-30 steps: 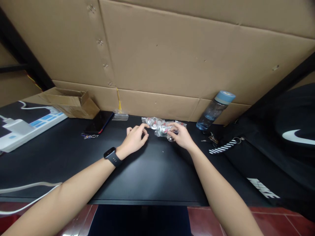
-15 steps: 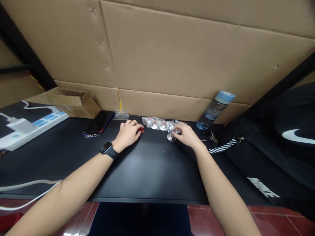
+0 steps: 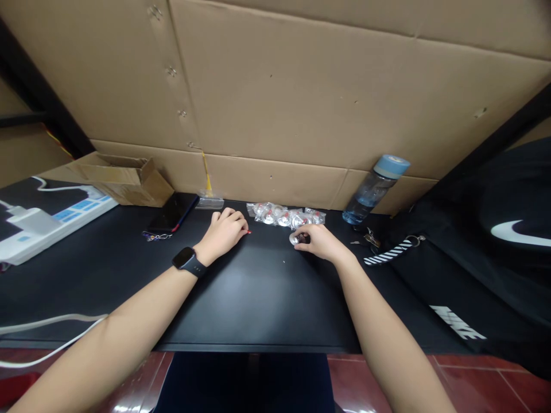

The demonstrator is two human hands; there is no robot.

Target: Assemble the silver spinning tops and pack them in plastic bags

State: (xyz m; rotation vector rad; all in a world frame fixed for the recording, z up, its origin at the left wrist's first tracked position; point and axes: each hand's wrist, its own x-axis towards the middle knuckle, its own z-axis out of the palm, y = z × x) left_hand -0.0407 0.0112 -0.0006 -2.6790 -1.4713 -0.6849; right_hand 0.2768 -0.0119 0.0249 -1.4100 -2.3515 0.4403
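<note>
Near the back middle of the black tabletop [image 3: 258, 298], my left hand [image 3: 222, 234] rests with curled fingers closed on a small red piece [image 3: 248, 232], mostly hidden under the fingertips. My right hand [image 3: 316, 241] pinches the edge of a clear, shiny round disc [image 3: 294, 238] between thumb and fingers, low over the table. Just behind it lies a row of several small clear plastic packets [image 3: 284, 218] with round discs and red bits inside.
An open cardboard box [image 3: 146, 186], a phone [image 3: 174, 213] and a white power strip [image 3: 86, 213] are on the left. A blue-capped bottle [image 3: 372, 192], keys [image 3: 371, 240] and a black bag [image 3: 482, 252] stand or lie right. Cardboard [image 3: 267, 115] walls the back.
My right hand has come down off the packets and slightly toward me, and its fingers now close on the disc. Less of the red piece shows at my left fingertips.
</note>
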